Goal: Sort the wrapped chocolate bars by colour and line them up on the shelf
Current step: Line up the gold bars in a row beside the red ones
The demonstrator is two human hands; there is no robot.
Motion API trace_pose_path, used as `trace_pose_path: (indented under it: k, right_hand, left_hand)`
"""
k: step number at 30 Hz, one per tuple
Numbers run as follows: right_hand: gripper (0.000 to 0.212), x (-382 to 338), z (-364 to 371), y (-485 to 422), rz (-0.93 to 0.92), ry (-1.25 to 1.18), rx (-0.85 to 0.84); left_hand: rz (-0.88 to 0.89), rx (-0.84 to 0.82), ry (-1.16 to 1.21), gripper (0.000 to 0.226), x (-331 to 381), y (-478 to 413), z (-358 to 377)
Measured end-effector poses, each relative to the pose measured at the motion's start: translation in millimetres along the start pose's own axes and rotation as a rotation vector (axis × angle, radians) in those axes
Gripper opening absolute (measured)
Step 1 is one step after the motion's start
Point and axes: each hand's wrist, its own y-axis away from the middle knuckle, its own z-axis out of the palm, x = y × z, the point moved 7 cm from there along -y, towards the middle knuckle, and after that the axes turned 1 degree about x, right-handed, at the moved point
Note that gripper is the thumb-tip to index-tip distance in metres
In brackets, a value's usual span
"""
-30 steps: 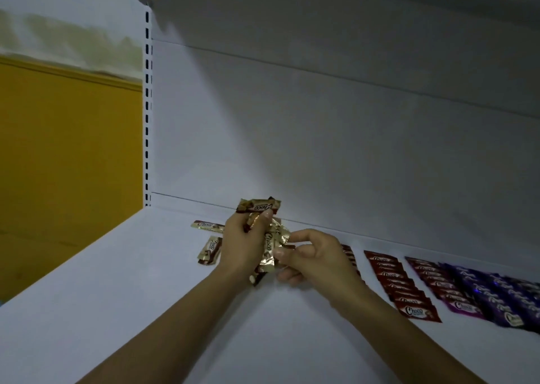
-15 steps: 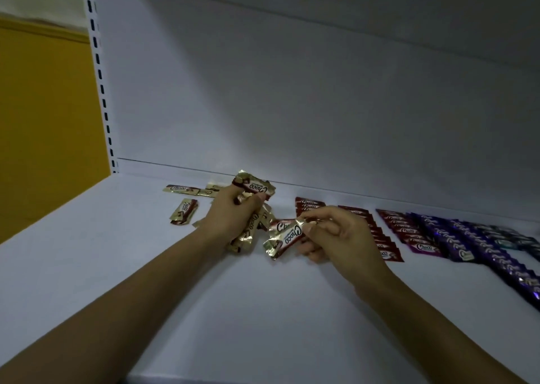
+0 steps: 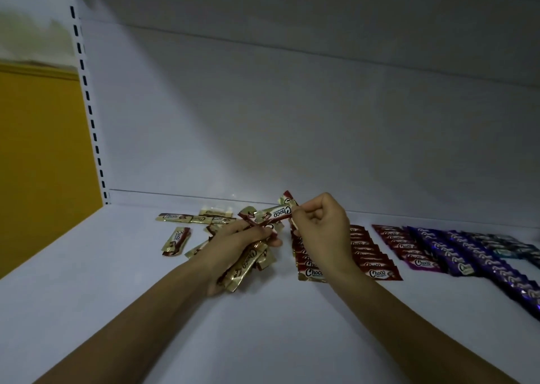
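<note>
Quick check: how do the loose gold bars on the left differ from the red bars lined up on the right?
The gold bars lie scattered at mixed angles on the shelf; the red bars sit in tidy overlapping rows. The gold bars are unsorted, with more gripped in the left hand and one pinched in the right hand; the red bars all rest on the shelf. Both show the Choco print.

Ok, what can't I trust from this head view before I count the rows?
Head view only:
- Gold bars in the left hand: count hidden by its grip and overlapping wrappers.
- Red row behind the right hand, which pinches a Choco bar: far end hidden by that hand.
- Purple rows: cut off by the right edge.
- Dark bars far right: too dim to tell colour.
</note>
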Motion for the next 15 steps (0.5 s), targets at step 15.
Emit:
trace_pose_path:
  k: [15]
  right_hand:
    - [0.008,23.0,-30.9,19.1,0.259,-0.177,-0.375]
  left_hand:
    - [0.029,0.273,-0.141,0.027,6.1,-5.1,-20.0]
